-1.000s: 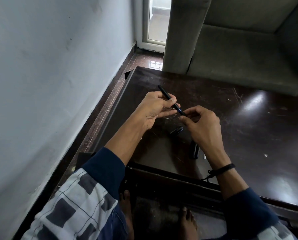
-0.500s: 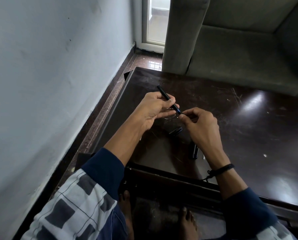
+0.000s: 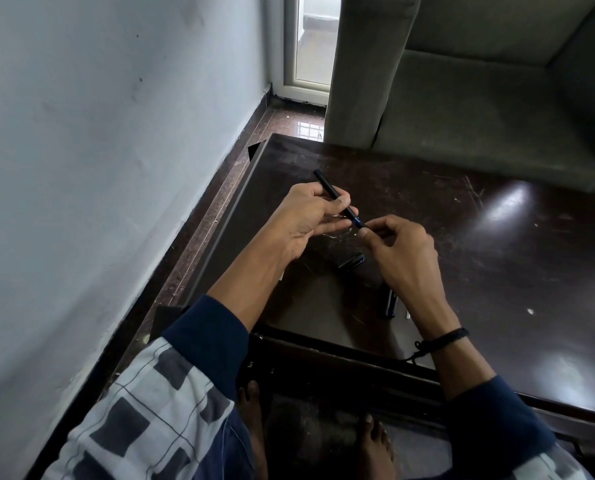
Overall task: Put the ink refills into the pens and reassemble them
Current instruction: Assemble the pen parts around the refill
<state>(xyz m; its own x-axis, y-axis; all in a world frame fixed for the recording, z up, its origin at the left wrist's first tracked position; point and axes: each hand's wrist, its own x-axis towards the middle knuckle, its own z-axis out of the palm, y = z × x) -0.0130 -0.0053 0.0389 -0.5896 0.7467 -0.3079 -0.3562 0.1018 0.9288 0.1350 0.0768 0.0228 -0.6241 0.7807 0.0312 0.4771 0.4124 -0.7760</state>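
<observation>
Above the table's (image 3: 496,258) left edge, your left hand (image 3: 303,220) gripped the pen barrel (image 3: 327,187); your right hand (image 3: 400,251), pinching its blue-tipped front, had edged slightly closer within 1 second, suggesting reassembly was nearly finished.

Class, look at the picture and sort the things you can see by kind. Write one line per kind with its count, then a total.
Hands: 2, left hand and right hand
Pen held in hands: 1, pen
Dark pen parts lying on the table: 2, pen part and second pen part
Wristbands: 1, wristband
Total: 6
</observation>
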